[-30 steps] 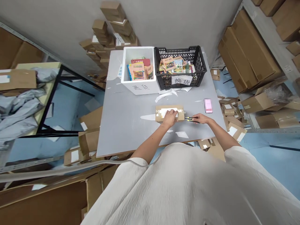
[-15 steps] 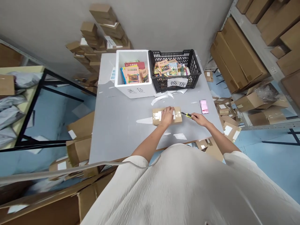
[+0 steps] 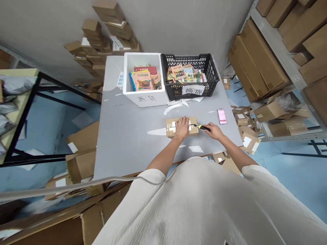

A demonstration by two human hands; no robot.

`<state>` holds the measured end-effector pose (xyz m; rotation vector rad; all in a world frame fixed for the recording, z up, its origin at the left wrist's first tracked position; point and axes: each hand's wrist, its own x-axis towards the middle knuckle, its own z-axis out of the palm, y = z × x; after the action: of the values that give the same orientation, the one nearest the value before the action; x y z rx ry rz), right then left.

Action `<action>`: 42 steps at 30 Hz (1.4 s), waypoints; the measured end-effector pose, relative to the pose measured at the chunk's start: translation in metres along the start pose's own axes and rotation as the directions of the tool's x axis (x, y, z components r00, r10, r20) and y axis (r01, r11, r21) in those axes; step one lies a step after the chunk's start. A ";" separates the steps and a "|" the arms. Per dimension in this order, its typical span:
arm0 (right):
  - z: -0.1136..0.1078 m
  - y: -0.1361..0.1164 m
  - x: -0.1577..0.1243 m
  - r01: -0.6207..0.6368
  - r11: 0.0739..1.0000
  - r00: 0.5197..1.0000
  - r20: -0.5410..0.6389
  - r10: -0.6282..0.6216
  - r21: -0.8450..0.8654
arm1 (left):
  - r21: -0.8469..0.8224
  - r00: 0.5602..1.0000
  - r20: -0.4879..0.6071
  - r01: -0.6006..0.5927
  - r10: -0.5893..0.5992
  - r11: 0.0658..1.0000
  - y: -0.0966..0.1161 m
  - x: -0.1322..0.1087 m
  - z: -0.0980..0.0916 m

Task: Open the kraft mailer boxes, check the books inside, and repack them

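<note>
Since the frame half a second earlier, the right hand [image 3: 214, 131] has moved leftward. It has brought the utility knife [image 3: 203, 128] from a position clear of the cardboard box [image 3: 169, 128] to one where its tip meets the right end of the box. The left hand [image 3: 182, 125] and the box have kept their places. The box lies flat near the front middle of the grey table [image 3: 127, 136], well short of the white foam bin [image 3: 145, 99] and the black crate [image 3: 176, 91] at the far edge. A pink pad [image 3: 221, 116] lies to its right and paper scraps [image 3: 196, 148] lie just in front. The left hand rests palm down on the box top with fingers extended; it grips nothing and serves as a hold-down only. The right hand is closed round the yellow-and-black handle of the knife, with the working end pointing left at the box (whether the blade is extended is too small to tell). Judged from this layout, a clean pass calls for the following. Keep the hold-down pressure vertical so that the box does not slide away from the blade. Keep the left fingertips off the taped seam and out of the knife's line, which runs straight toward them. Hold the blade shallow, so that only tape is parted. Use a light, steady stroke rather than a forced push.
</note>
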<state>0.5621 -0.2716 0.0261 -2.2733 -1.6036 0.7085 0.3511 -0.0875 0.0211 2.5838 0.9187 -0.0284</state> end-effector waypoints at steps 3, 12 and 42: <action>0.008 0.000 -0.001 -0.020 1.000 0.999 -0.039 0.020 -0.017 | -0.004 1.000 -0.007 0.020 -0.020 1.000 0.001 -0.003 0.004; 0.006 0.019 -0.004 -0.024 0.999 0.996 -0.088 0.022 -0.025 | -0.029 0.999 -0.004 0.033 -0.033 0.999 0.001 -0.006 0.003; 0.028 -0.058 0.094 -0.026 0.991 0.999 -0.030 0.031 0.128 | 0.013 0.983 0.048 0.174 -0.175 0.985 -0.036 -0.066 -0.016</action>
<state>0.5259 -0.1648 0.0086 -2.2092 -1.4709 0.7555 0.2750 -0.0957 0.0327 2.4913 1.1260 -0.1445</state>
